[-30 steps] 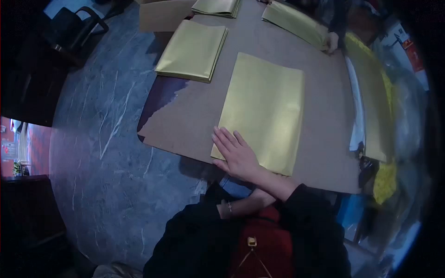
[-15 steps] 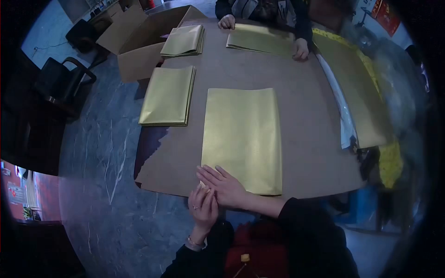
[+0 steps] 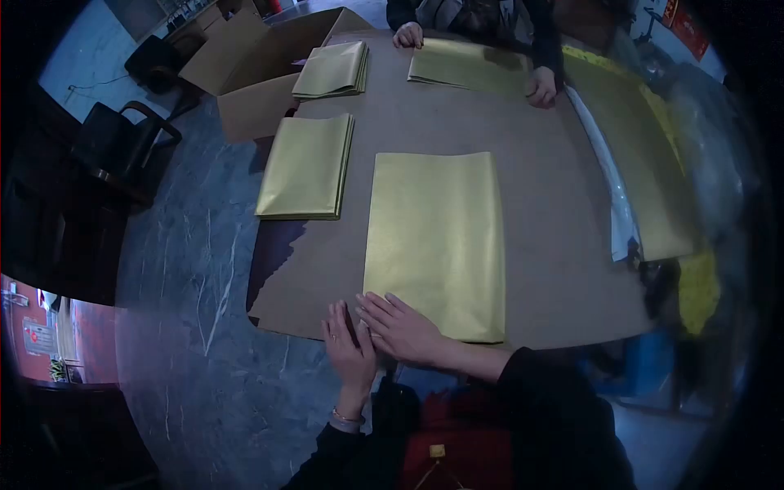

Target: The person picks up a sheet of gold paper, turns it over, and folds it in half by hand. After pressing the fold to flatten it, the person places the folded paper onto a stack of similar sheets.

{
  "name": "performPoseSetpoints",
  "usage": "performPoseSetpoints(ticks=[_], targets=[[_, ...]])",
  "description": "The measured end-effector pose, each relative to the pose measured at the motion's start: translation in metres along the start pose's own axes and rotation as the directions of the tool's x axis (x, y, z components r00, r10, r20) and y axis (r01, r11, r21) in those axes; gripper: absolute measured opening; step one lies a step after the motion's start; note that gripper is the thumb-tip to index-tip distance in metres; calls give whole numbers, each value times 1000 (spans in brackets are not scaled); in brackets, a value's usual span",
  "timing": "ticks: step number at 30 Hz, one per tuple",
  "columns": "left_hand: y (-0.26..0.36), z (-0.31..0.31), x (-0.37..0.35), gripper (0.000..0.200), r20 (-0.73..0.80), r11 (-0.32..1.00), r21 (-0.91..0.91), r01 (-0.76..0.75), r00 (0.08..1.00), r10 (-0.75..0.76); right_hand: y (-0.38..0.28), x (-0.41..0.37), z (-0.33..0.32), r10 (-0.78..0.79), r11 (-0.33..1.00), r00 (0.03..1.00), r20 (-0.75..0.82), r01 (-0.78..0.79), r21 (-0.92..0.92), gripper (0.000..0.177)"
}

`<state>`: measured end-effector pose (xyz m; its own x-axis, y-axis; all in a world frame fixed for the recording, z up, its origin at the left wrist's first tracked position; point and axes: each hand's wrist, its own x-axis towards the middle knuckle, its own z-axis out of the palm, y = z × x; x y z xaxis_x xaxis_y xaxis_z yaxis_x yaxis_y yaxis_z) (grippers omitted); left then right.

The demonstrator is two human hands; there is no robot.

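Note:
A folded gold sheet (image 3: pixel 433 237), apparently paper, lies upright to me on the brown table covering (image 3: pixel 555 294). My right hand (image 3: pixel 400 331) rests flat across its near left corner, fingers together and stretched out, the arm crossing in front of the near edge. Just left of it, at the table's near edge, is my left hand (image 3: pixel 349 359), its fingers straight and pointing away from me. The left thumb side is close to or touching the right hand. Nothing shows in either hand. The sheet's corner under my right hand is hidden.
Folded gold stacks lie at the left (image 3: pixel 306 167) and back left (image 3: pixel 331 69). Across the table, a person's hands (image 3: pixel 542 87) rest by another folded gold sheet (image 3: pixel 465 65). Large gold sheets (image 3: pixel 637 163) lie along the right edge. An open cardboard box (image 3: pixel 257 102) stands beyond the left.
My left hand's fingers have straightened from a curled position and moved slightly left, away from the right hand. My right hand stays on the sheet's corner. The view has shifted slightly.

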<state>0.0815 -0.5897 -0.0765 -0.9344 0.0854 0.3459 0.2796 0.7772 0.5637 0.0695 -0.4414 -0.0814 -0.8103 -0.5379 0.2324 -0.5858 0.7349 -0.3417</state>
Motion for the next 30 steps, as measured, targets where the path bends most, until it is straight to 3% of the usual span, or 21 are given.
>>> performPoseSetpoints(ticks=[7, 30], targets=[[-5, -2, -22, 46, 48, 996, 72, -49, 998, 46, 0, -2, 1, -50, 994, 998, 33, 53, -92, 55], [-9, 0, -26, 52, -17, 991, 113, -70, 997, 72, 0, -1, -7, -75, 997, 996, 42, 76, -20, 57]])
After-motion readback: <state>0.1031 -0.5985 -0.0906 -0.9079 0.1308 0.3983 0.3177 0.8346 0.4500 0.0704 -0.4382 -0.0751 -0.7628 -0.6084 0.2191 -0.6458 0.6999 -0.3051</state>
